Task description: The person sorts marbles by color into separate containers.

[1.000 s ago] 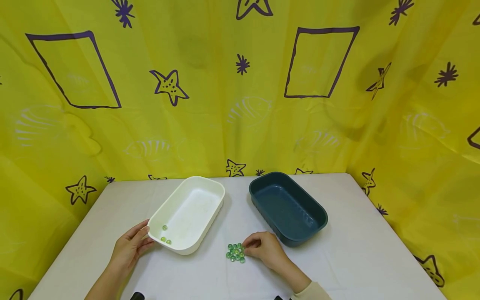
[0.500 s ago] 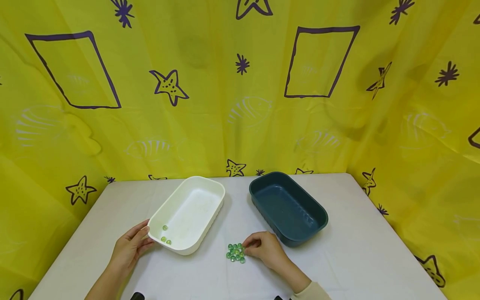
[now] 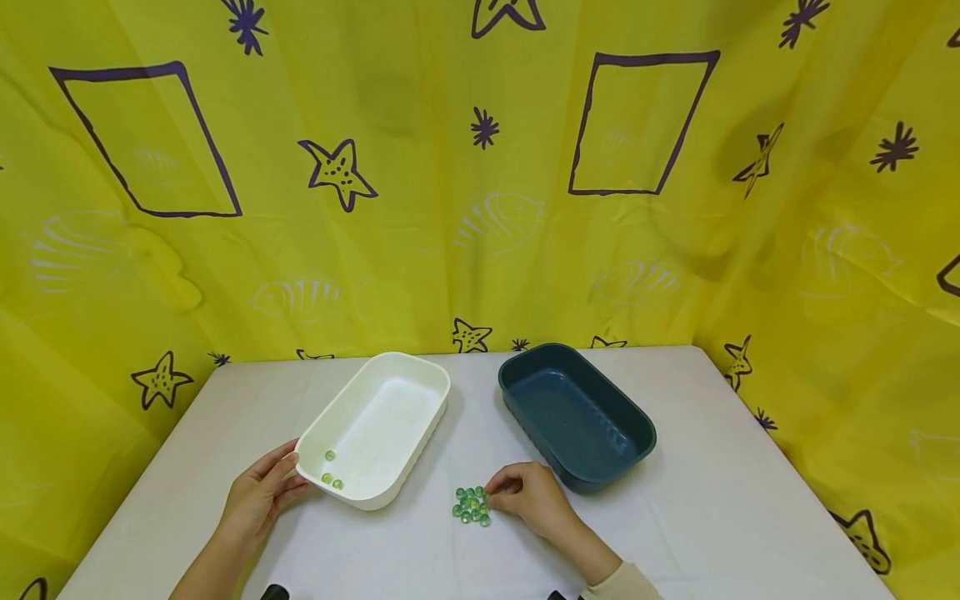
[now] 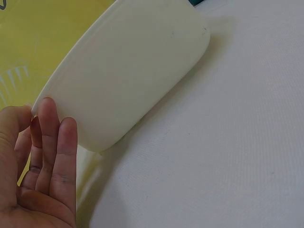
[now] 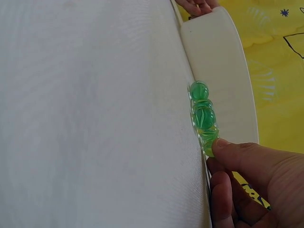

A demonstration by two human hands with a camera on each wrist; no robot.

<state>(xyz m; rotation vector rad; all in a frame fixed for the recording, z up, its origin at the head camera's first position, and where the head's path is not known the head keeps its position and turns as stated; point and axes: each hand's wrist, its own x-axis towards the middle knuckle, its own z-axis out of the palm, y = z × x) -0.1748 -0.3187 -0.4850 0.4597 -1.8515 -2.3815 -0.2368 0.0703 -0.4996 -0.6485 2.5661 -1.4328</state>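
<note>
My left hand [image 3: 251,500] holds the near left corner of a white plastic basin [image 3: 386,417], thumb at the rim and fingers along the outer wall, as the left wrist view confirms. Three greenish marbles [image 3: 330,456] lie inside that basin at its near end. On the cloth to its right is a tight cluster of green glass marbles [image 3: 466,504]. At the right edge of this cluster my right hand [image 3: 536,500] pinches a yellow-green marble [image 5: 209,147] between thumb and fingertips, low over the cloth.
A dark teal basin [image 3: 577,417] stands behind and right of my right hand. White cloth [image 3: 420,567] covers the table, and a yellow patterned curtain [image 3: 420,250] encloses its back and sides. Dark objects [image 3: 276,592] poke in at the bottom edge.
</note>
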